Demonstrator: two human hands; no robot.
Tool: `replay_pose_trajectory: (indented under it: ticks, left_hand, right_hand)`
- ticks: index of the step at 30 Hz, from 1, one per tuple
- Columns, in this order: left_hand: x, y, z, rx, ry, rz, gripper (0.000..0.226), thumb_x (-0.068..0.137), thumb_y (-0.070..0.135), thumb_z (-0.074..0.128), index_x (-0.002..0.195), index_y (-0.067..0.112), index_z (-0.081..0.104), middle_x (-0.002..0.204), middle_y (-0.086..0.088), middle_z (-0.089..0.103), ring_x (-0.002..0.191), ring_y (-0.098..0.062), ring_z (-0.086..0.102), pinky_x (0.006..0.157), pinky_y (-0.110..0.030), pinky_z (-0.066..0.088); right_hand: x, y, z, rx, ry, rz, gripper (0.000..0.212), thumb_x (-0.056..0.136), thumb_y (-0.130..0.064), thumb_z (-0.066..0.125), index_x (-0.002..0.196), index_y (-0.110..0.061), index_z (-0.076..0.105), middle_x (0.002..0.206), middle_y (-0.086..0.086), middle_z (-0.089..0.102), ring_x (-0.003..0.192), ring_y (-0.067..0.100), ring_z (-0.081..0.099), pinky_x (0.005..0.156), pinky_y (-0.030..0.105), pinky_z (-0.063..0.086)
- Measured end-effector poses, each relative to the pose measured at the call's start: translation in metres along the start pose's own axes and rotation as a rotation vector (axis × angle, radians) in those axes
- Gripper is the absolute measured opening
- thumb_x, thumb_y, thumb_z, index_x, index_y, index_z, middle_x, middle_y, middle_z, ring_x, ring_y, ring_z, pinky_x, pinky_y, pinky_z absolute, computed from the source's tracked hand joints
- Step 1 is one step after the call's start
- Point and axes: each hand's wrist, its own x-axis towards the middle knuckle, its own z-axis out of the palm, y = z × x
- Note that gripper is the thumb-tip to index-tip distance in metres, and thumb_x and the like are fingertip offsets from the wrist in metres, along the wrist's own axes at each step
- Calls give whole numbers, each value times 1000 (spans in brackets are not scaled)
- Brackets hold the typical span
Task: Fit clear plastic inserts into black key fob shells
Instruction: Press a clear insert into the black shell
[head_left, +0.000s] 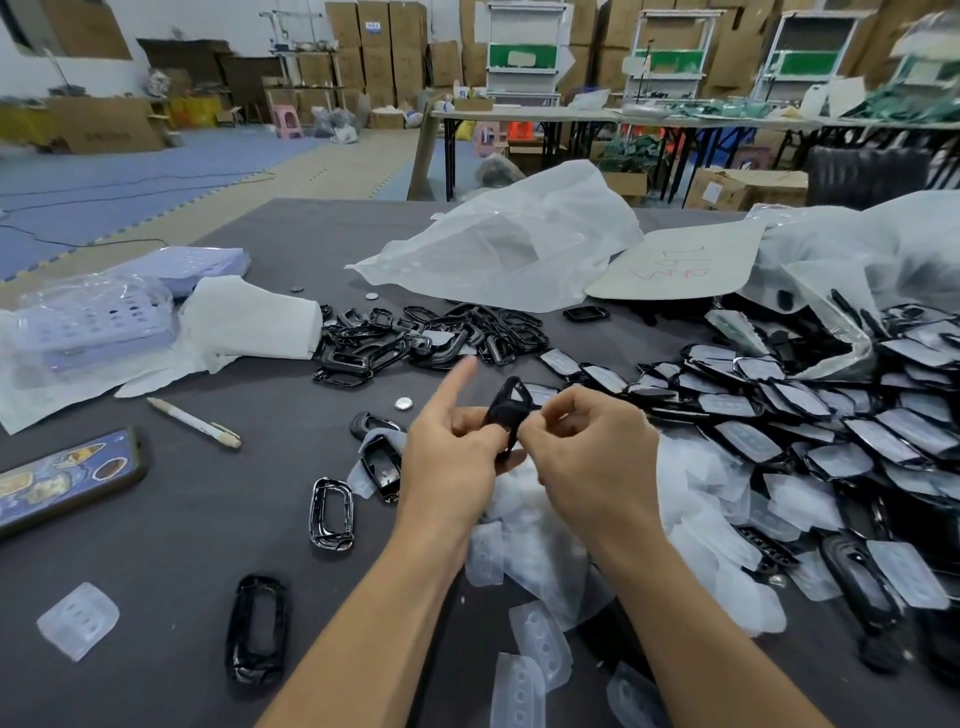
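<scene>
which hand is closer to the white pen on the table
Left. The left hand sits right of the pen, apart from it; the right hand is farther right, beyond the left. Both hold a black shell.

Table (182, 545): dark grey top.
Pen (193, 422): lying flat.
Phone (62, 480): near pen, left.
Black shells (810, 431): heaped right of pen.

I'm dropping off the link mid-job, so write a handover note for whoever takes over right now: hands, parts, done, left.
Left hand grips the black shell, index finger straight. Right hand pinches the shell's right edge.
Clear inserts are heaped on the table under the hands; loose shells lie to their left, black frames piled behind.
Done: cannot tell whether the held shell has its insert.
Left: seat it, then fill the loose shells.
</scene>
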Motion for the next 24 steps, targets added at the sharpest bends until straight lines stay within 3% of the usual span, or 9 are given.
replay_pose_trajectory:
  ticks: [3, 5, 8, 10, 13, 16, 19, 21, 24]
  left_hand:
    - [0, 0, -2, 138, 16, -26, 49, 65, 10, 59, 94, 42, 83, 88, 6, 81, 85, -12, 76, 85, -36, 63]
    - [0, 2, -4, 158, 26, -34, 36, 62, 20, 65, 86, 38, 84, 84, 4, 81, 76, -6, 72, 81, -32, 60]
    - [2, 5, -9, 154, 48, 7, 22, 63, 31, 79, 83, 37, 84, 80, 4, 81, 75, -6, 75, 75, -28, 57]
    - [2, 5, -11, 144, 43, 18, 16, 71, 25, 85, 83, 35, 84, 81, 1, 81, 78, -14, 79, 77, -32, 61]
    - [1, 4, -10, 111, 36, -15, 21, 84, 2, 80, 84, 23, 84, 84, -5, 81, 79, -22, 79, 76, -37, 65]
    - [-3, 7, -4, 71, -3, -36, 20, 91, 1, 72, 94, 18, 82, 87, -5, 82, 81, -22, 80, 68, -32, 65]
    - [-6, 8, -1, 57, -57, -49, 24, 97, 3, 65, 96, 19, 83, 90, -8, 81, 84, -21, 79, 75, -37, 66]
    - [-6, 7, 1, 52, -81, -57, 26, 98, 2, 62, 97, 18, 83, 92, -10, 81, 83, -20, 77, 78, -36, 66]
    - [-7, 6, 5, 41, -93, -66, 27, 99, 0, 60, 96, 16, 82, 91, -9, 81, 80, -15, 76, 69, -25, 63]
  right_hand:
    - [0, 1, 0, -124, -119, -92, 19, 75, -27, 77, 62, -19, 67, 55, -9, 63, 56, 11, 59, 53, 23, 45]
    - [1, 3, 0, -132, -156, -101, 23, 79, -25, 75, 59, -18, 65, 53, -9, 61, 54, 12, 55, 52, 24, 42]
    - [3, 5, 0, -104, -116, -69, 25, 85, -23, 73, 61, -19, 68, 53, -12, 60, 54, 9, 54, 51, 18, 37]
    - [4, 4, 1, -56, -105, -17, 25, 86, -20, 71, 61, -19, 70, 52, -11, 61, 53, 8, 53, 52, 18, 37]
    - [5, 4, 2, -25, -115, 32, 27, 85, -18, 70, 58, -20, 67, 50, -10, 60, 50, 8, 52, 52, 19, 37]
    - [4, 5, 2, -97, -95, -4, 30, 87, -20, 69, 58, -22, 64, 52, -16, 59, 53, 7, 52, 49, 17, 34]
    - [3, 3, 3, -154, -88, -52, 29, 88, -23, 65, 60, -22, 62, 57, -24, 61, 61, 3, 58, 51, 14, 37]
    - [2, 3, 3, -188, -82, -82, 27, 87, -23, 63, 60, -20, 60, 54, -15, 61, 60, 7, 58, 52, 17, 36]
    - [4, 4, 3, -240, -94, -115, 31, 87, -21, 62, 57, -18, 52, 49, -6, 52, 56, 17, 53, 56, 31, 35]
